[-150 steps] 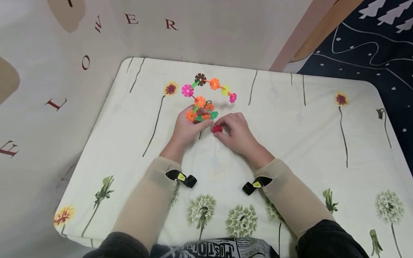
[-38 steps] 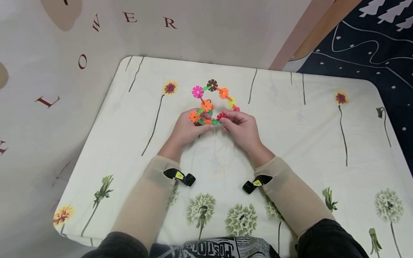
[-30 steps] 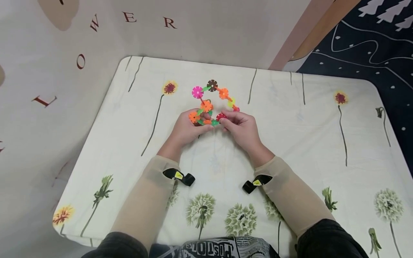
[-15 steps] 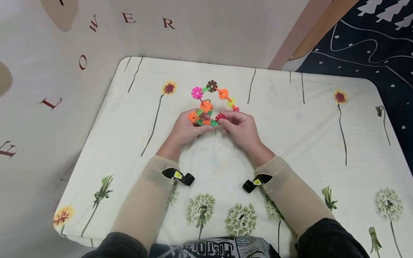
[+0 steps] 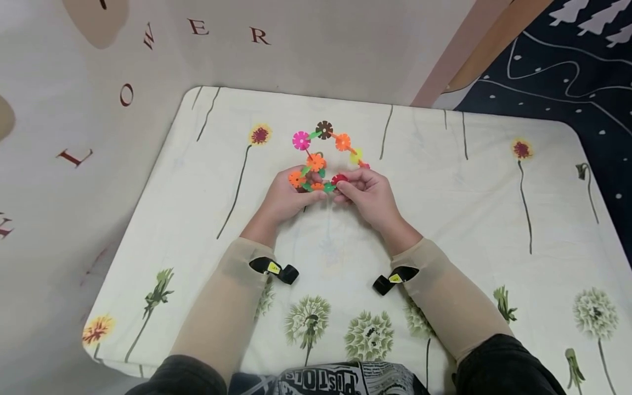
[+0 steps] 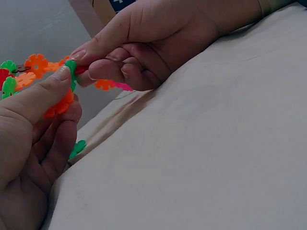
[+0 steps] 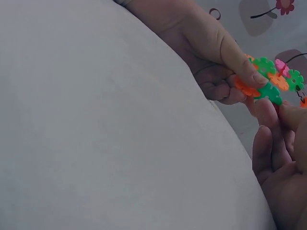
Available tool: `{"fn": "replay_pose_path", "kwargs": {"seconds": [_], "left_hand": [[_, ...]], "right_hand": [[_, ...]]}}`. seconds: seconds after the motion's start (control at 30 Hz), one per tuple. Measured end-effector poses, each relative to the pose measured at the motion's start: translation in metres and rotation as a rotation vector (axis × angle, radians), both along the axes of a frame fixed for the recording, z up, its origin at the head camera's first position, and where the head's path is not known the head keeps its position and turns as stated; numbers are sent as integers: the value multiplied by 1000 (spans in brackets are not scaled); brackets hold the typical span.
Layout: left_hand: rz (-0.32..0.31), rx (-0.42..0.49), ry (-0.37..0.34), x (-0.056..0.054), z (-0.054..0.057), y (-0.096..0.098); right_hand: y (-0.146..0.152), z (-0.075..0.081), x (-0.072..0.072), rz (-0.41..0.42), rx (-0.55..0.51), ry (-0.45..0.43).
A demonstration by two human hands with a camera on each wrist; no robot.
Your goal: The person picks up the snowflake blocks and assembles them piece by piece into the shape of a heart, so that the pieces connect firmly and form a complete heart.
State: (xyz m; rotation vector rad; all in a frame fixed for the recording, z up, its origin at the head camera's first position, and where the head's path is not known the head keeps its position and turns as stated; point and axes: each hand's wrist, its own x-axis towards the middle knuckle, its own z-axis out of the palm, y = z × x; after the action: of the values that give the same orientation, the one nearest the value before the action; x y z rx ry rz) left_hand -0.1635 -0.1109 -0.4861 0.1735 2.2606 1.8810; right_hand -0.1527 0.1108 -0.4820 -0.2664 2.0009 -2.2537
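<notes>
A chain of flower-shaped plastic linking discs, orange, green, pink, brown and yellow, curves up and round above the cloth; one orange disc (image 5: 316,162) sits near its middle. My left hand (image 5: 285,195) grips the chain's near end, thumb on a green disc (image 6: 73,72) in the left wrist view. Between thumb and index finger, my right hand (image 5: 372,197) pinches a red disc (image 5: 339,179) against that green disc's edge. How deep the slots sit in each other is hidden by the fingertips. The chain's far pink end (image 5: 364,165) is just behind the right fingers.
The table's white cloth (image 5: 444,219) is printed with dandelions and yellow flowers. Behind it and to the left stands a pale wall or screen (image 5: 321,60) with red letters. Dark patterned fabric (image 5: 568,77) hangs at the right. A black strap (image 5: 273,269) circles each sleeve.
Five seconds ago the red disc was apart from the chain, nearer me. My right hand has raised it to the green disc, and the chain has shifted slightly right. The last second shows little movement.
</notes>
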Motion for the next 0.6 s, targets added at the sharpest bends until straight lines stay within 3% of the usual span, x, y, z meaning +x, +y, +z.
{"fn": "replay_pose_path", "kwargs": {"seconds": [0.37, 0.6], "left_hand": [[25, 0, -39, -1, 2, 3], [59, 7, -64, -2, 0, 4]], "right_hand": [[-2, -1, -1, 0, -39, -31], [-3, -3, -2, -53, 17, 6]]}}
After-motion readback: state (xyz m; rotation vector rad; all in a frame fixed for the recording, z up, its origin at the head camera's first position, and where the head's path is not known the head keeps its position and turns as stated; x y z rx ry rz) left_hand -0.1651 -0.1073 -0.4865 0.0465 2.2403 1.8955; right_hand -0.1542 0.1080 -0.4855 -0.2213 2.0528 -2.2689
